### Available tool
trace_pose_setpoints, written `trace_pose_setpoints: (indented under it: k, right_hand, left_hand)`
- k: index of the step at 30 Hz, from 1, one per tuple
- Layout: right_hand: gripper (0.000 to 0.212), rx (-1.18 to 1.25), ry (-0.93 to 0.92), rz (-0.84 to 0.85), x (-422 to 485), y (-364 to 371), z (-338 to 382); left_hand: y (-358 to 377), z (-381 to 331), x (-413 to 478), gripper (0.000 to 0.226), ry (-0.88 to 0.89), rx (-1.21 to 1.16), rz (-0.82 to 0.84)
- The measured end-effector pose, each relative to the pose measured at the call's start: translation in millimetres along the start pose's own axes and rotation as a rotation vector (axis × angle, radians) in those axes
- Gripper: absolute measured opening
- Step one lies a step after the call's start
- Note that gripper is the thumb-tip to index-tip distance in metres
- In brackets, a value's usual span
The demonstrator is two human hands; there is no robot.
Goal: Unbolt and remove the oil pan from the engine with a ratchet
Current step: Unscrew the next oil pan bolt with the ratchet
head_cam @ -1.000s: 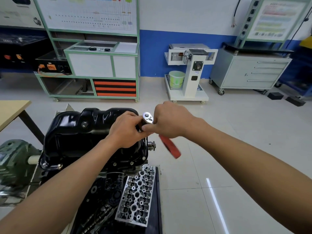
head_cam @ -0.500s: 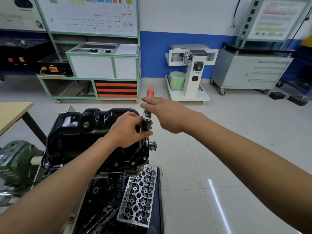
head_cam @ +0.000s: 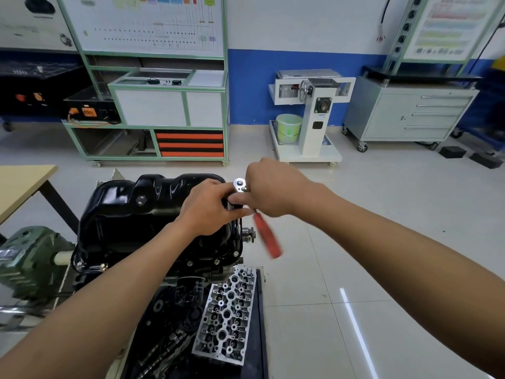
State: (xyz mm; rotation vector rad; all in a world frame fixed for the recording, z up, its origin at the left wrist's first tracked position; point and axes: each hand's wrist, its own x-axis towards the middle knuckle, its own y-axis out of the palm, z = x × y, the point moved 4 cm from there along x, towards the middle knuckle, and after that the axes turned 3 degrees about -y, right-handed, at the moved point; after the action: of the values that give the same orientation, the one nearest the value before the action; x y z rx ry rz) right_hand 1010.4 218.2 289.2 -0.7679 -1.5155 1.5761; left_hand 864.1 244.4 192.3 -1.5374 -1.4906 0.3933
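Our left hand (head_cam: 207, 206) is curled round the dark stem under the chrome head of the ratchet (head_cam: 265, 235). It sits at the right rim of the black oil pan (head_cam: 128, 214). Our right hand (head_cam: 276, 187) grips the ratchet just behind its head, and the red handle juts out below that hand toward us, blurred. The pan sits on the engine (head_cam: 207, 272), under and left of our left hand, with flange bolts showing. A cylinder head (head_cam: 226, 315) lies below both wrists.
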Motion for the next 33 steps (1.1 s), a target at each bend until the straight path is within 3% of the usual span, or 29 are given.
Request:
trace_pose_setpoints:
  k: [2,7,12,13,16,18,24,27,30,33]
  right_hand:
    - [0.046,0.081,0.016,-0.013,-1,4,8]
    - [0.040,-0.208,-0.033,0.023,-1,-7,12]
    - [0.015,-0.433,-0.058,0.019,-4,-9,8]
    - [0.016,-0.400,-0.075,0.037,-2,-9,5]
    - [0.066,-0.223,-0.223,0.106,8,1,-5]
    - [0.076,-0.162,-0.268,0.120,10,6,-7]
    - [0.054,-0.191,-0.228,0.130,8,17,-14]
    - [0.034,-0.322,-0.119,0.004,3,-3,-9]
    - [0.044,-0.192,-0.007,-0.028,-4,-5,5]
    - [0.039,-0.099,0.004,-0.050,-7,5,22]
  left_hand:
    - [-1,0,0,0.041,0.012,-0.016,-0.015]
    - [1,2,3,0.036,0.000,0.048,0.007]
    - [-1,-1,2,0.028,0.059,0.060,0.039]
    - [-1,-2,2,0.027,0.073,0.073,0.061]
    - [-2,-3,1,0.018,0.093,0.066,0.089]
    - [-3,-2,1,0.014,0.079,0.045,0.090]
    - [-1,1,2,0.024,0.021,0.082,0.079]
    - [-2,0,1,0.032,-0.014,0.036,0.056]
    - [1,-1,1,0.040,-0.028,0.045,0.057]
    - [1,3,1,0.050,0.005,0.037,0.052]
